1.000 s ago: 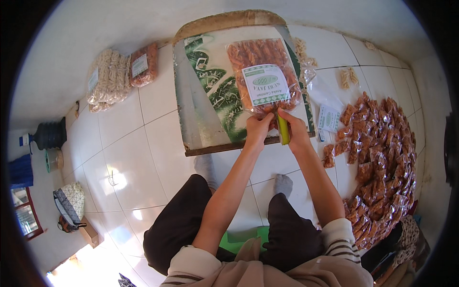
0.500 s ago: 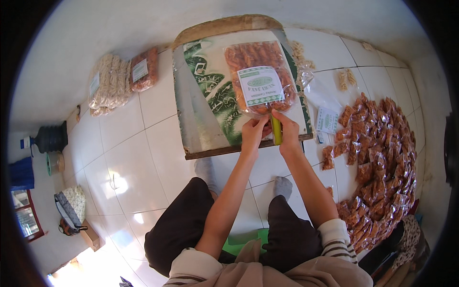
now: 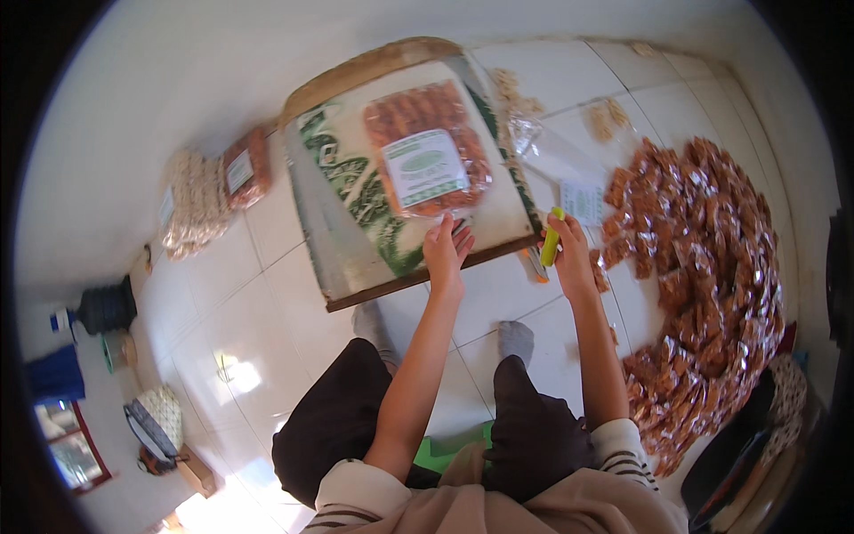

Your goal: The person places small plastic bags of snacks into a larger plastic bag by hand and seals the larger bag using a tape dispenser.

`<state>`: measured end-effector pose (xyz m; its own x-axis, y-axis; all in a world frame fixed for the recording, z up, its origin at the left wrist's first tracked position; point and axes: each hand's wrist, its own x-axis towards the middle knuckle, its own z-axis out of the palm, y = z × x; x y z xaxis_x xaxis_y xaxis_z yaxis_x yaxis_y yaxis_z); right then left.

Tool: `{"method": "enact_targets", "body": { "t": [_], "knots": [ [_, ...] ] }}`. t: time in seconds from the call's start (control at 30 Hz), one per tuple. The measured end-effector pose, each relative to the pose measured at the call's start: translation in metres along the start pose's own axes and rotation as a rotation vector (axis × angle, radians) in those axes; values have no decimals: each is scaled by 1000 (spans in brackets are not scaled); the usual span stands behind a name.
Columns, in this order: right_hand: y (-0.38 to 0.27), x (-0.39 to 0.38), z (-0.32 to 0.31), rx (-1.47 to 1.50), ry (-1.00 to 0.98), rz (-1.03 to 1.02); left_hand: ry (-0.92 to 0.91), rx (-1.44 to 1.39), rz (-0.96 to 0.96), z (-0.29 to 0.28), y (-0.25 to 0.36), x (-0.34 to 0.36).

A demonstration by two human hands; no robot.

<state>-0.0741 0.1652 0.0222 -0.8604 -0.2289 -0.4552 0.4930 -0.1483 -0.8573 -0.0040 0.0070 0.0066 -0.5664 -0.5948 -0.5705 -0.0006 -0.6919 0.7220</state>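
Observation:
A clear bag of orange-brown snack sticks with a white and green label lies flat on a low worn table. My left hand is at the bag's near edge, its fingers apart and the tips touching or just beside the plastic. Off the table's right front corner, my right hand has its fingers wrapped round a slim lime-green tool that looks like a small stapler. The tool stands nearly upright, away from the bag.
Many small snack packets are heaped on the floor at right. A clear plastic bag and a loose label card lie between heap and table. At left rest a pale snack bag and an orange one. An orange-ended object is below the right hand.
My hands have parted: the right one has carried the lime-green tool rightward from the bag's near edge, while the left stays by that edge. The whole view has turned slightly.

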Motion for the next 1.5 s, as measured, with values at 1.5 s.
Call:
{"method": "enact_targets", "body": {
  "t": [1.5],
  "knots": [
    [-58, 2, 138, -155, -638, 88, -86, 645, 421, -64, 120, 25]
  ]
}}
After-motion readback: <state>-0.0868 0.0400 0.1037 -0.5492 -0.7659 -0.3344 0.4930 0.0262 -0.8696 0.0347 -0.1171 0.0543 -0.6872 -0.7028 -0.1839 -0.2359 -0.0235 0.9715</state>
